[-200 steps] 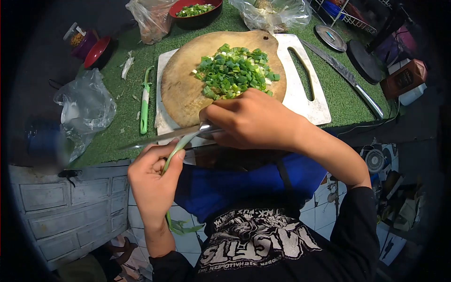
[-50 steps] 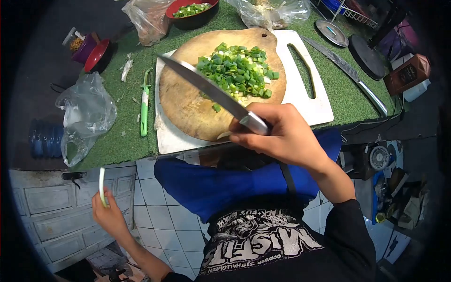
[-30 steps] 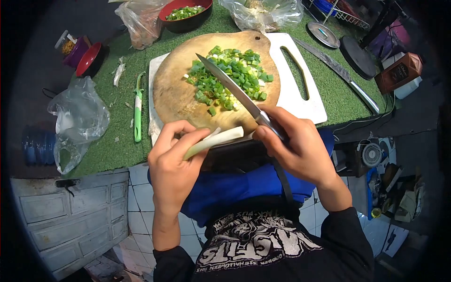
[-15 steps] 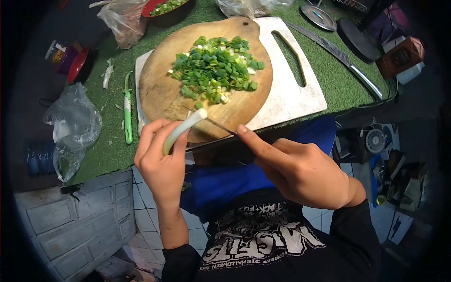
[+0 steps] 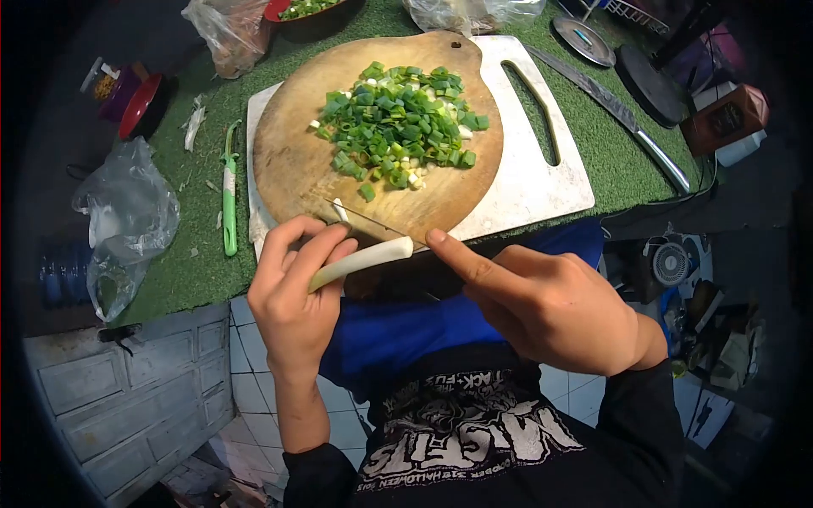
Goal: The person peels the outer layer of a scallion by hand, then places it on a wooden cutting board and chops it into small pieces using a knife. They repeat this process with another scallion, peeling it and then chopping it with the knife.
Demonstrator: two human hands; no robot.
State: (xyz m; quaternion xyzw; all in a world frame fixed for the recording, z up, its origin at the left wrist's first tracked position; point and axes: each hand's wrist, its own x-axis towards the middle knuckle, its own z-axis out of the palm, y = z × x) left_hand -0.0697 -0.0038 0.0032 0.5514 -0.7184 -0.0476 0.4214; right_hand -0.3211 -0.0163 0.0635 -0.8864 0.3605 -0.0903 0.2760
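My left hand [image 5: 296,292] is closed around a pale green onion stalk [image 5: 366,261], whose white end points right, toward my right hand. Another short white piece of green onion [image 5: 340,210] shows by the left fingertips, against the blade. My right hand [image 5: 546,309] grips a knife [image 5: 370,219], the index finger stretched along its back; the handle is hidden in the palm. The thin blade lies over the near edge of a round wooden cutting board [image 5: 288,140]. Chopped green onion [image 5: 398,123] is heaped on that board, which rests on a white cutting board [image 5: 550,190].
A green peeler [image 5: 229,207] lies left of the boards on green turf-like matting [image 5: 199,254]. A large knife [image 5: 605,102] lies at the right. Plastic bags [image 5: 131,220], a red bowl [image 5: 318,10] with chopped greens and a round metal dish [image 5: 584,41] stand around.
The green onion's white end has swung down and right, off the board toward my body. My left fingers have shifted slightly, and a short white piece now shows by the blade. My right hand barely moves.
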